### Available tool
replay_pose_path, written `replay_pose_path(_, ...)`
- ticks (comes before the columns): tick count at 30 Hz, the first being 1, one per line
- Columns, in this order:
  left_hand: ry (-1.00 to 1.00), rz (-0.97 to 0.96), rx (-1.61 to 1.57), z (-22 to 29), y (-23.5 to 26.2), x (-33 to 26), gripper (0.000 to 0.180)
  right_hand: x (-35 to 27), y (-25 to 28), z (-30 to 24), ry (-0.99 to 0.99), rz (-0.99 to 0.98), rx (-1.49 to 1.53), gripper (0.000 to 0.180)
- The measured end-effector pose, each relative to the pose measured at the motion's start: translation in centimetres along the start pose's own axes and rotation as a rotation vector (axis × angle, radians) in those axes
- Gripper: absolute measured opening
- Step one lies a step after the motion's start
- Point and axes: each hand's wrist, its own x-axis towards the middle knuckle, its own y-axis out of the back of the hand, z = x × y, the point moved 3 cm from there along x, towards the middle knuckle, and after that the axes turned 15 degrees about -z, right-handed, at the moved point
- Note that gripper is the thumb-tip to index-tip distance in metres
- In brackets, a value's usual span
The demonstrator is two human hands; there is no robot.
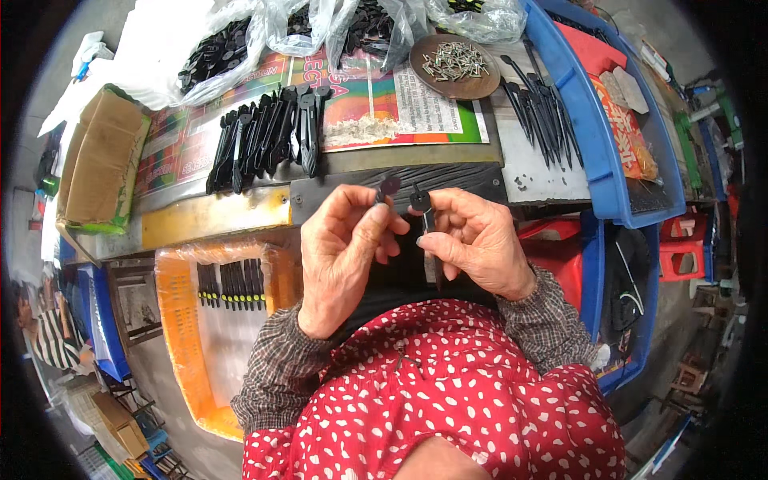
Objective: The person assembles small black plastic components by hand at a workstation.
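Note:
My left hand pinches a small black plastic piece with a flat round end between thumb and fingers. Close beside it, my right hand grips a long, slim black plastic piece with a rounded head, its narrow end pointing down. The two parts are apart, held over the bench's front edge. Ahead on the left lies a row of long black plastic pieces. A brown round dish with many small silver pins stands beyond my right hand. Slender black pieces lie right of it.
Clear plastic bags of black parts line the bench's back. A cardboard box sits at left, a blue tray at right. Below left, an orange crate contains black pieces with yellow dots. Red stools stand at right.

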Motion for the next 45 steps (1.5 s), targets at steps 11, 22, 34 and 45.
replay_pose_path(11,-0.031,0.051,0.107,-0.3,-1.1,-1.2,0.012,0.0,-0.4,-0.4,0.041,-0.022,-0.028,0.042)
replay_pose_path(22,0.048,0.033,-0.038,-0.5,-1.1,-1.3,0.012,0.0,-0.9,0.7,0.047,-0.022,-0.008,0.043)
replay_pose_path(34,0.027,-0.004,-0.070,-1.1,-0.9,-1.3,0.010,-0.2,-1.4,1.9,0.155,0.028,-0.040,0.048)
replay_pose_path(45,0.019,0.037,-0.135,-1.5,-1.1,-1.2,0.012,0.0,-1.6,1.6,0.127,0.056,-0.039,0.039)
